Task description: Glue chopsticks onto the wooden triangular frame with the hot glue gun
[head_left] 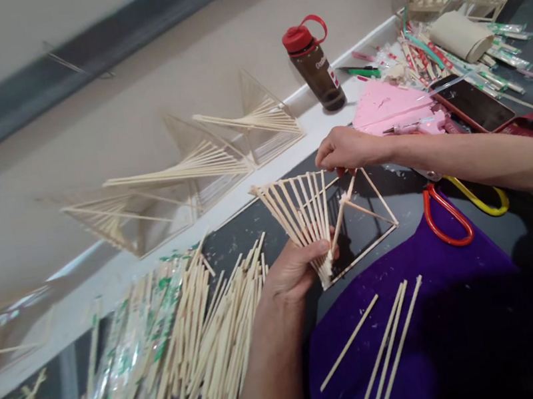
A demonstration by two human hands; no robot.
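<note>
A fan-shaped wooden stick structure (297, 201) stands over the dark table, its sticks spread along the top and meeting near the bottom. My left hand (302, 265) is closed around the lower, narrow end of the fan. At the structure's upper edge my right hand (340, 151) is closed with its fingertips pointing down; whether a stick is between them is hidden. To the right, thin sticks form an open triangular frame (376, 251) joined to the fan. Several loose sticks (388, 345) lie on the purple cloth (441, 280).
Loose and wrapped chopsticks (235, 319) are heaped at left. Finished stick structures (181, 169) line the wall. A bottle (314, 70), pink glue gun (424, 124), phone (474, 102) and red-and-yellow-handled scissors (451, 214) lie behind and right.
</note>
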